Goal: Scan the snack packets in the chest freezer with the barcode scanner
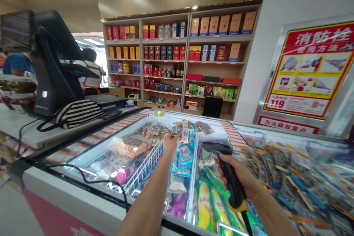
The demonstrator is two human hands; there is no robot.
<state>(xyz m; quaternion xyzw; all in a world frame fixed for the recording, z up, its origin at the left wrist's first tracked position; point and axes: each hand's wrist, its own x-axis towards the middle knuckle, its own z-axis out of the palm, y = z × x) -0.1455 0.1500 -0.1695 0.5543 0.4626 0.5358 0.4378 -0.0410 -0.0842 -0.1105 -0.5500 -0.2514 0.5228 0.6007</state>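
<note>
My right hand (243,175) is wrapped round the grip of a black and yellow barcode scanner (231,177), its head pointing left and its cable running down. Stretched forward over the chest freezer's glass lid, my left hand (170,142) has its fingers closed at the left edge of a clear snack packet (182,131). Another snack packet (204,128) lies just right of it on the glass. More packets (156,132) lie left of the hand. Beneath the lid show blue ice-cream wrappers (184,160) and yellow-green wrappers (204,202).
A large heap of snack packets (287,177) covers the lid at right. A loose black cable (91,181) crosses the freezer's left front. On the left counter stand a checkout terminal (45,70) and a striped pouch (79,113). Stocked shelves (166,39) line the back; a person (88,68) is beyond.
</note>
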